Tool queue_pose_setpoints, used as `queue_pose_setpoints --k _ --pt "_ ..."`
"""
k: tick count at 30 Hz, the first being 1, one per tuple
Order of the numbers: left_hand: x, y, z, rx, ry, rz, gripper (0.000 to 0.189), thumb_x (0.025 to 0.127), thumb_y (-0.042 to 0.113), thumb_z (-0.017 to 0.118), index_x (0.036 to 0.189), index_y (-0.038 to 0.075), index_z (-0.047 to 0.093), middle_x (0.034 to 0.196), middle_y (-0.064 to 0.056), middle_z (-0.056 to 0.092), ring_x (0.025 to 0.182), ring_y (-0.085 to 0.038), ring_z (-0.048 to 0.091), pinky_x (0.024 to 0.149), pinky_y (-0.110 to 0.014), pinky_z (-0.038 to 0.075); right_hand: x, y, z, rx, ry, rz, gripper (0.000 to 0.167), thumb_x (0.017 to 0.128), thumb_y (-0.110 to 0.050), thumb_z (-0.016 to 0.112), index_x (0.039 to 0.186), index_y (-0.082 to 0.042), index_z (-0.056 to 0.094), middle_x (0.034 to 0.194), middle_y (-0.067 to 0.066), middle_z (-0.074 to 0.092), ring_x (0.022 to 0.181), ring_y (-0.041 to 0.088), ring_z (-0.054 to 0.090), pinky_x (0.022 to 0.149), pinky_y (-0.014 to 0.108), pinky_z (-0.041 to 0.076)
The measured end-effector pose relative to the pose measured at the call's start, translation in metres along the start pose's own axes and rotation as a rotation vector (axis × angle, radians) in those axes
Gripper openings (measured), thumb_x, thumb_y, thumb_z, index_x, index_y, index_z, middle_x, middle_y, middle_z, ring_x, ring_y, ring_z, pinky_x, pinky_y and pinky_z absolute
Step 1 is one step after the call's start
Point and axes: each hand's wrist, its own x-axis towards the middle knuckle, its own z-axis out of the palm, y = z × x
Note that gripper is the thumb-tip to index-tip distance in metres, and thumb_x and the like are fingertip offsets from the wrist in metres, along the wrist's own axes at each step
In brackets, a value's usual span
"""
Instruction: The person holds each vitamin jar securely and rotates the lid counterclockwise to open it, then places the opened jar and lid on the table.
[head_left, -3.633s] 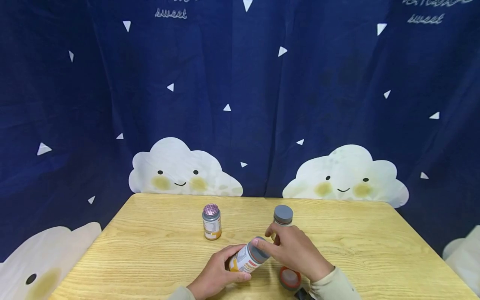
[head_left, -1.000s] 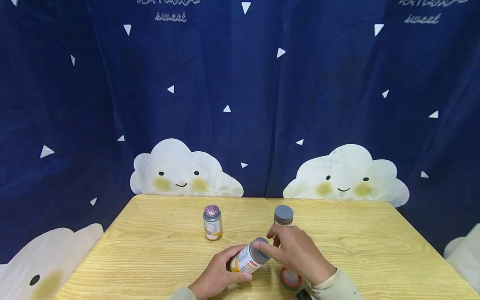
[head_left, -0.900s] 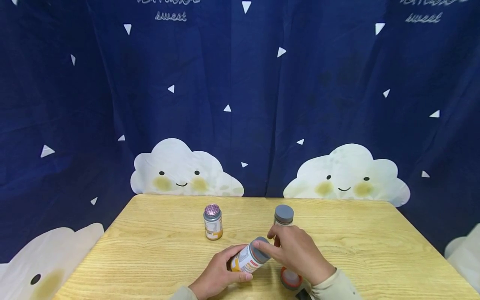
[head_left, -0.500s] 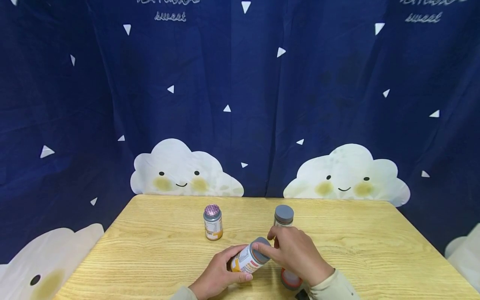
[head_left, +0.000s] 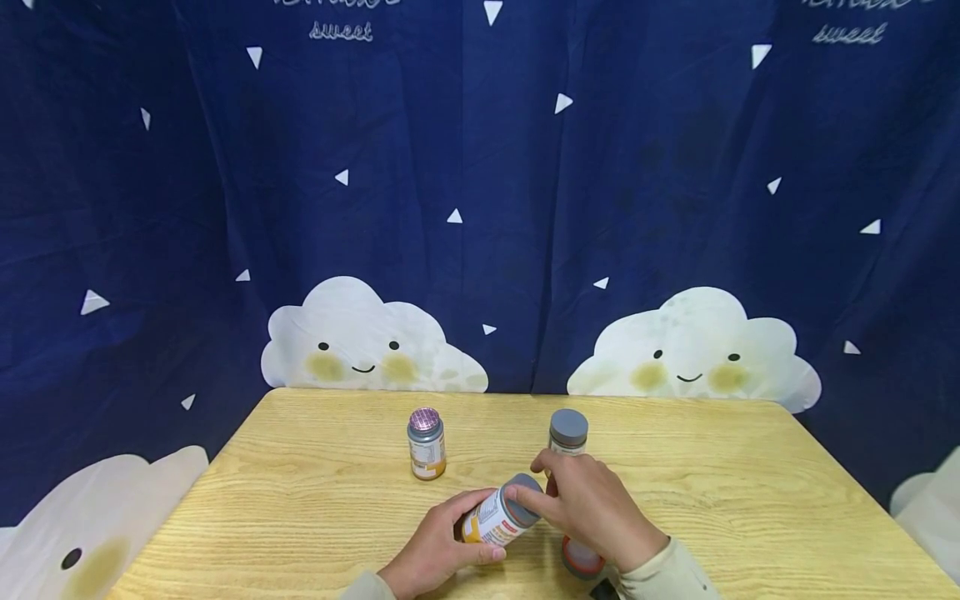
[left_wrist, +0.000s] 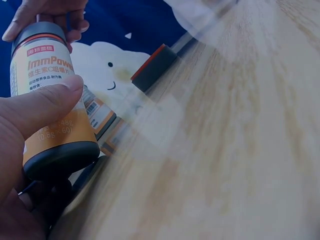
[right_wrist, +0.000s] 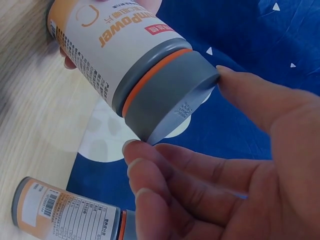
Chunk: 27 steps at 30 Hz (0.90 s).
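My left hand grips a supplement bottle round its body, its white and orange label showing. The bottle is tilted, its grey lid towards my right hand. In the right wrist view, my right thumb and index finger pinch the rim of that lid, which sits on the bottle with an orange ring below it. Below my right wrist a loose lid lies on the table, its red-rimmed inside up; the wrist partly covers it.
An uncapped bottle with a shiny pinkish foil seal stands at the back left of the wooden table. Behind my right hand stands a capped bottle, its lower part hidden. A blue curtain with clouds hangs behind.
The right fingers have shifted slightly on the lid, and the right wrist now covers a little more of the loose lid. The left hand and its bottle have hardly moved.
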Motion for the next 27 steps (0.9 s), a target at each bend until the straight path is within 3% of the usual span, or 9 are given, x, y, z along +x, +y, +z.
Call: queue_pose_setpoints --k 11,20,27 --pt "0.0002 -0.0011 0.0005 0.013 0.008 0.022 0.06 0.083 0.025 0.077 0.137 0.025 0.052 0.121 0.004 0.06 0.1 -0.011 0.056 0.084 -0.025 0.047 0.0008 -0.0007 -0.0013 0.027 -0.036 -0.014 0.041 0.082 -0.061 0.064 0.078 -0.02 0.067 0.055 -0.014 0.043 0.047 0.003 0.038 0.042 0.022 0.033" --pt "-0.0002 -0.0011 0.0003 0.016 0.008 0.028 0.06 0.083 0.025 0.077 0.137 0.025 0.052 0.121 0.004 0.059 0.1 -0.011 0.056 0.084 -0.025 0.047 0.0005 -0.0004 -0.0013 0.031 -0.031 -0.039 0.038 0.083 -0.06 0.064 0.074 -0.023 0.064 0.053 -0.014 0.042 0.046 0.002 0.036 0.041 0.022 0.032" --pt "0.0004 -0.0025 -0.0002 0.036 0.008 0.032 0.06 0.083 0.028 0.077 0.138 0.025 0.051 0.121 0.004 0.059 0.099 -0.01 0.056 0.082 -0.025 0.047 0.0005 0.0018 -0.0019 0.087 -0.042 -0.103 0.034 0.084 -0.055 0.066 0.075 -0.023 0.064 0.054 -0.014 0.044 0.047 -0.001 0.037 0.043 0.021 0.033"
